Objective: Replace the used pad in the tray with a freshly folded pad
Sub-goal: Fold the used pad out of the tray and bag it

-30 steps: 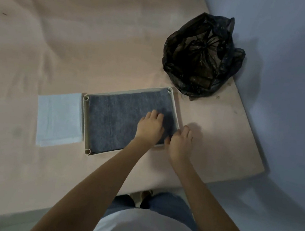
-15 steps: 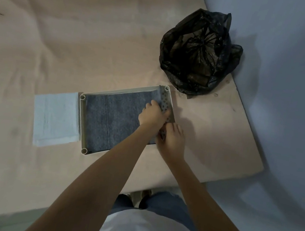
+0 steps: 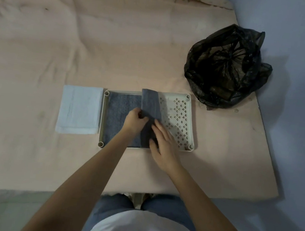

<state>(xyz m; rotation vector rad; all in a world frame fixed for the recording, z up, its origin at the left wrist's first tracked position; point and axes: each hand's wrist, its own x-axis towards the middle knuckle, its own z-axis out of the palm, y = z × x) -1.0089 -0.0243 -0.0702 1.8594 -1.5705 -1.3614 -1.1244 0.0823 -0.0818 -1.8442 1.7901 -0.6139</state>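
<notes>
A big pale pink cloth-covered mattress fills most of the view; its cloth has soft wrinkles and a few dark marks; a crinkly black plastic bag sits on its far right corner, open at the top, with dark stuff inside that is hard to make out; a light blue wall stands at the right; a grey-blue floor lies below the mattress edge.
</notes>
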